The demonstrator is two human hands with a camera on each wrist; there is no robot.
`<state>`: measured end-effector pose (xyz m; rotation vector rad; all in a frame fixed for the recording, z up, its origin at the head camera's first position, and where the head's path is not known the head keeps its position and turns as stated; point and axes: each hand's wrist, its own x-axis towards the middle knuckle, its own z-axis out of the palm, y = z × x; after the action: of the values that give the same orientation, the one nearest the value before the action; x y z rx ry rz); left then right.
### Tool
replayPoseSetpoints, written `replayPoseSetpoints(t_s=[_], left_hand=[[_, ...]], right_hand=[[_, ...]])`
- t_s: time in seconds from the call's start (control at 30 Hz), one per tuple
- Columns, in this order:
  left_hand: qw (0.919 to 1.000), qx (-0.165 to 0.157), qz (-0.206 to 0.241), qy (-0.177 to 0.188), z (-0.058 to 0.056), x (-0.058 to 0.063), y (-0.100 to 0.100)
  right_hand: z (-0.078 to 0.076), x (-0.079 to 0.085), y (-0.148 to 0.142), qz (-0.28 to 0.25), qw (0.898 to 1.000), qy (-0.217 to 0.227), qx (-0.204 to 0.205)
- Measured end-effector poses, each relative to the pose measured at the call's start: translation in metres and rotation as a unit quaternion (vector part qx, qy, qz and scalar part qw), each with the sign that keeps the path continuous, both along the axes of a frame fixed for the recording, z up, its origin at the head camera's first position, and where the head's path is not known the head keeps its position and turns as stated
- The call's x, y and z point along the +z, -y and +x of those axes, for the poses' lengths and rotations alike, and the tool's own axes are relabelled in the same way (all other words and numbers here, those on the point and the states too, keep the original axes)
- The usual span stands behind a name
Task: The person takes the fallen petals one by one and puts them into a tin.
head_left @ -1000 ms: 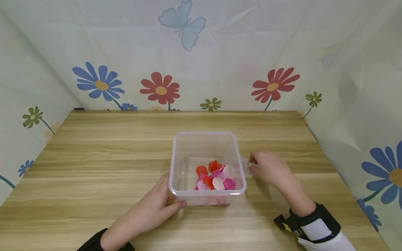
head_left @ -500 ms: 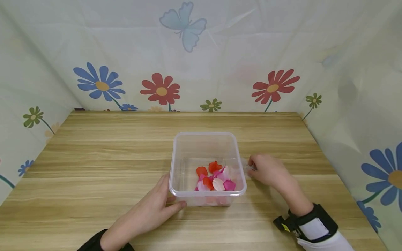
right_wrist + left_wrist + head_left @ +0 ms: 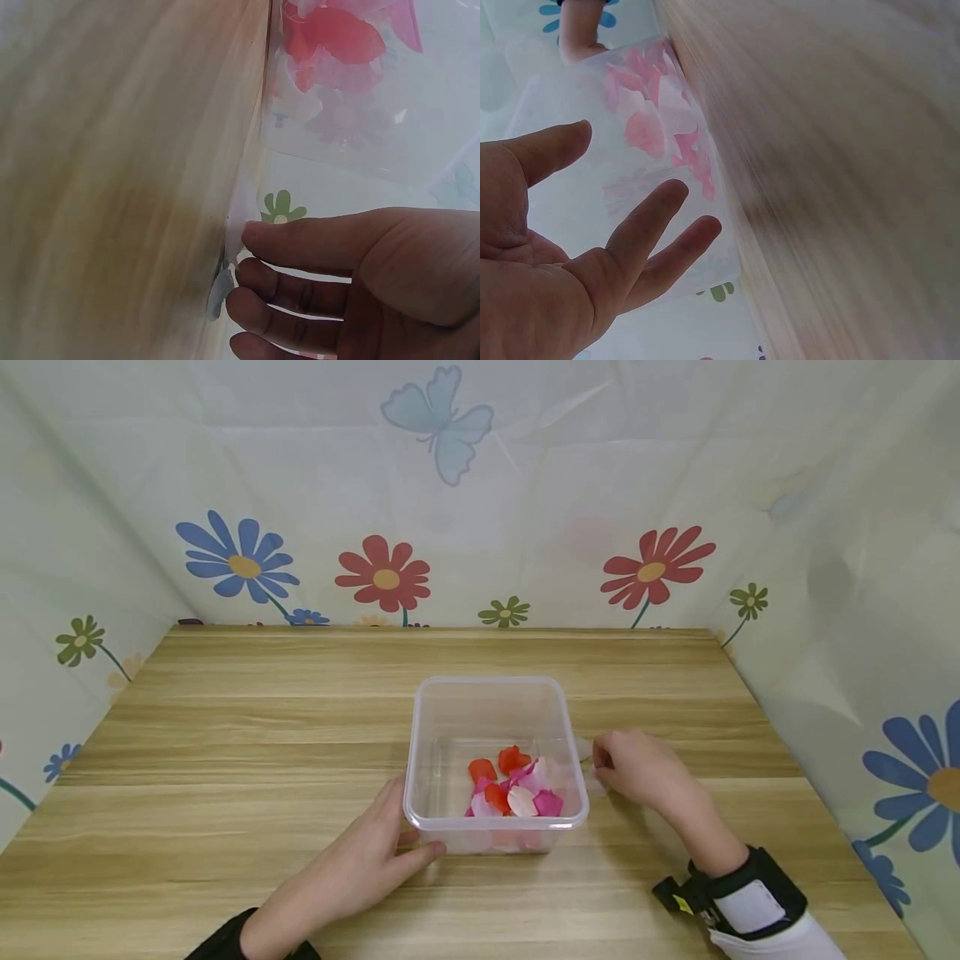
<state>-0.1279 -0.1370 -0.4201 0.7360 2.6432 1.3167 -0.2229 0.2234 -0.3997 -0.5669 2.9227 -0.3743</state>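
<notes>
A clear square plastic container (image 3: 489, 822) stands on the wooden table, holding red, pink and white petals (image 3: 517, 789) toward its right side. My left hand (image 3: 360, 864) rests at its front left corner, thumb along the front and fingers spread by the left wall. In the left wrist view those fingers (image 3: 649, 225) are slightly bent and reach to the clear wall. Right of the container, my right hand (image 3: 637, 768) is low at the tabletop. Its thumb and fingertips pinch a thin, pale, sheer piece (image 3: 240, 214) with a bluish-grey part below; I cannot tell its kind.
The wooden tabletop (image 3: 247, 743) stretches around the container. A pale cloth printed with flowers and a butterfly (image 3: 442, 422) hangs at the back and both sides. A black strap with a small camera (image 3: 738, 893) is on the right wrist.
My right hand has shifted slightly, its fingers turning more downward on the pale piece, which now shows closer beside the container. Left hand and container stay put.
</notes>
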Motion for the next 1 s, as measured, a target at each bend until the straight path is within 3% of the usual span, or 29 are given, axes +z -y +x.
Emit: replayPoseSetpoints(t_s=[0.23,0.67,0.83,1.0], left_hand=[[1.0,0.001,-0.004,-0.002,0.0,0.0,0.0],[1.0,-0.001,0.0,0.002,0.0,0.0,-0.001],[1.0,0.0,-0.002,0.0,0.0,0.0,0.0],[1.0,0.001,-0.005,-0.004,0.0,-0.001,-0.001]], right_hand=[[0.002,0.006,0.0,-0.028,1.0,-0.007,-0.01],[0.009,0.028,0.003,-0.094,0.991,-0.088,-0.03],[0.017,0.04,0.003,-0.121,0.979,-0.159,-0.034],[0.027,0.05,0.008,-0.155,0.954,-0.256,-0.022]])
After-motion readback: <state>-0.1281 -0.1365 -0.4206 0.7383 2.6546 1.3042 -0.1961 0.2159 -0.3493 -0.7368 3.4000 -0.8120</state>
